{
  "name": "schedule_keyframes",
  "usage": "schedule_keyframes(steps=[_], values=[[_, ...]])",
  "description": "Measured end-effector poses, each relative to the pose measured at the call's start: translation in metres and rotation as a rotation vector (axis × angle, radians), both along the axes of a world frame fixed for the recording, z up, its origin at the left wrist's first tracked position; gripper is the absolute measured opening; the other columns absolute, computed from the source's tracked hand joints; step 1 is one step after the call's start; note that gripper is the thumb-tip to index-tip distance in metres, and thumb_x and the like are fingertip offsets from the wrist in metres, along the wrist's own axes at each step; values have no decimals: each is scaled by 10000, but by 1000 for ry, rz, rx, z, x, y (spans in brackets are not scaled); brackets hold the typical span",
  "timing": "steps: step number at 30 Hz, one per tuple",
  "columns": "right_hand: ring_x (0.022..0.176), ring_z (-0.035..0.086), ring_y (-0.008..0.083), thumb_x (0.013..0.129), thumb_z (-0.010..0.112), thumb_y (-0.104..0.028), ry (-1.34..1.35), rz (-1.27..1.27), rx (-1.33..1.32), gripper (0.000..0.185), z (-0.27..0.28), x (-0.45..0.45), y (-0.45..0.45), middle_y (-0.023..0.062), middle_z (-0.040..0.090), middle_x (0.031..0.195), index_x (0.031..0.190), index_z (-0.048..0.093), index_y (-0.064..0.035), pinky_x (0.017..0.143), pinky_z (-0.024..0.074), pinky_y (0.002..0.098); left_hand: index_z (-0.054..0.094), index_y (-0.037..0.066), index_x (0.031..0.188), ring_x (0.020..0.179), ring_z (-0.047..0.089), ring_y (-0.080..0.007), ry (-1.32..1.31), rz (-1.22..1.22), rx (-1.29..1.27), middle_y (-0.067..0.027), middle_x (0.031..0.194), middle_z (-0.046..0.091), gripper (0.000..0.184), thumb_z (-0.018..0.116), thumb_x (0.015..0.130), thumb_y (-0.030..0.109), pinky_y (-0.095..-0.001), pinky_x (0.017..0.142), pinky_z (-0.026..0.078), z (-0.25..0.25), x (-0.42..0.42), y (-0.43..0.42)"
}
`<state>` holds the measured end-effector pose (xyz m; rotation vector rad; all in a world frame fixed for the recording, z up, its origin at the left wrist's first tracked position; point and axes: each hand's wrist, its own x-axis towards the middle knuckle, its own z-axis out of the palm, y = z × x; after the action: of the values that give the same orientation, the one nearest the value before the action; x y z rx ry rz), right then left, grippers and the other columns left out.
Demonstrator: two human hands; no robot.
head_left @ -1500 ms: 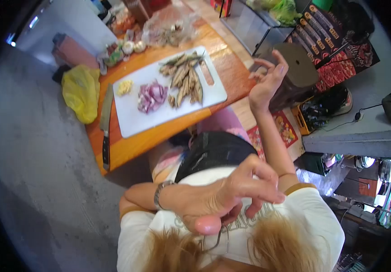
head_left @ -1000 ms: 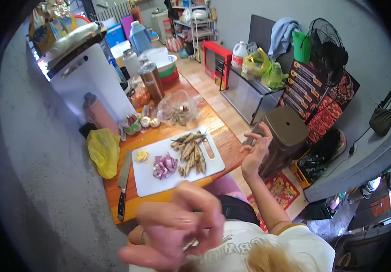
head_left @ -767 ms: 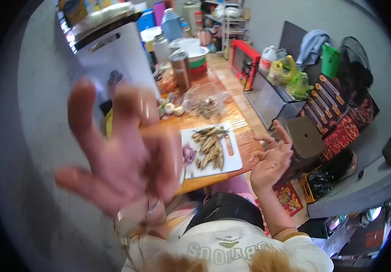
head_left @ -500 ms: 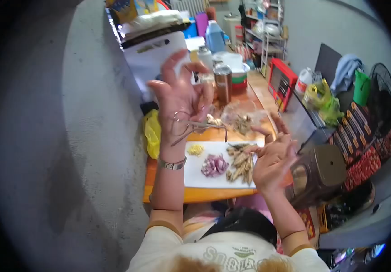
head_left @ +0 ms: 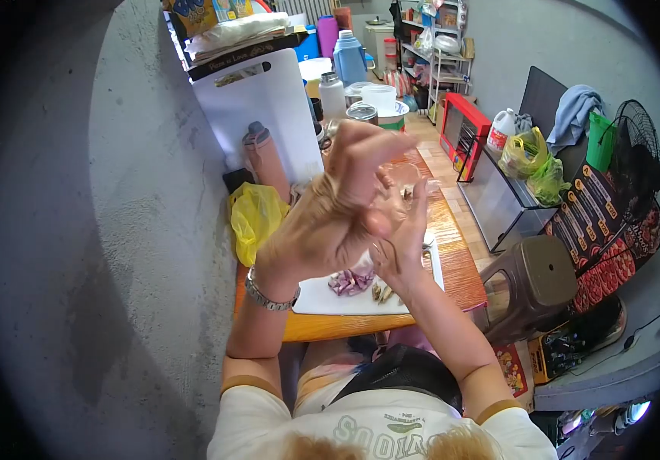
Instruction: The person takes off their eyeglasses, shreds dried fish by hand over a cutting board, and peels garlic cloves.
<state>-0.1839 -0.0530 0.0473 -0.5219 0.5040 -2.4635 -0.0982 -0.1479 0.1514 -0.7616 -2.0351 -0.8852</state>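
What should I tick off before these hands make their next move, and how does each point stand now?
1. Left hand and right hand clear of each other: cannot tell; they overlap in view.
2. Both hands free of objects: cannot tell; the palms are partly hidden.
3. Cutting board lying on the table: ok.
4. Chopped purple pieces on the board: ok, those in sight lie there.
5. Whole board visible: not ok; hands and forearm cover part of it.
6. Wrists bare: not ok; a wristwatch is on the left one.
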Motion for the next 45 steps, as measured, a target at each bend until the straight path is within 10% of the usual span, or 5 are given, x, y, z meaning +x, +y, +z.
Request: schedule_keyframes(steps=[4, 8, 19, 35, 45], values=[[1324, 531, 368, 964, 314, -822, 67, 83, -17, 990, 1, -5, 14, 192, 289, 1534, 1569, 189, -48, 819, 640, 431, 372, 18, 1483, 696, 458, -89, 88, 94, -277, -101, 1280, 491, 925, 268, 973, 782, -252, 596, 456, 4, 1, 0], [1404, 464, 427, 966, 364, -809, 148, 78, -29, 974, 4, -15, 29, 226, 353, 1535, 1551, 253, -38, 941, 601, 481, 414, 50, 1472, 1075, 530, -190, 69, 43, -188, -126, 1342, 492, 770, 441, 1021, 674, -258, 641, 515, 14, 9, -18], [1359, 501, 515, 983, 470, -733, 76, 44, -338, 910, 51, 0, 34, 269, 352, 1554, 1536, 291, -32, 1001, 593, 565, 316, 265, 1589, 551, 449, -97, 135, -403, 481, -141, 1381, 498, 812, 398, 963, 775, -164, 394, 393, 30, 18, -23], [1220, 614, 504, 957, 448, -785, 294, 150, -584, 967, 82, 22, 23, 240, 299, 1621, 1610, 230, -105, 1009, 556, 643, 340, 251, 1608, 653, 445, -115, 414, -997, 699, -163, 1431, 481, 651, 458, 1064, 589, -174, 391, 414, 30, 5, -10], [1033, 702, 470, 971, 395, -791, 326, -302, -157, 941, 86, 6, 13, 302, 365, 1525, 1520, 256, -39, 977, 598, 571, 258, 255, 1600, 671, 576, -200, 422, -621, 975, -138, 1403, 489, 693, 362, 1053, 666, -237, 359, 425, -35, -18, -11]])
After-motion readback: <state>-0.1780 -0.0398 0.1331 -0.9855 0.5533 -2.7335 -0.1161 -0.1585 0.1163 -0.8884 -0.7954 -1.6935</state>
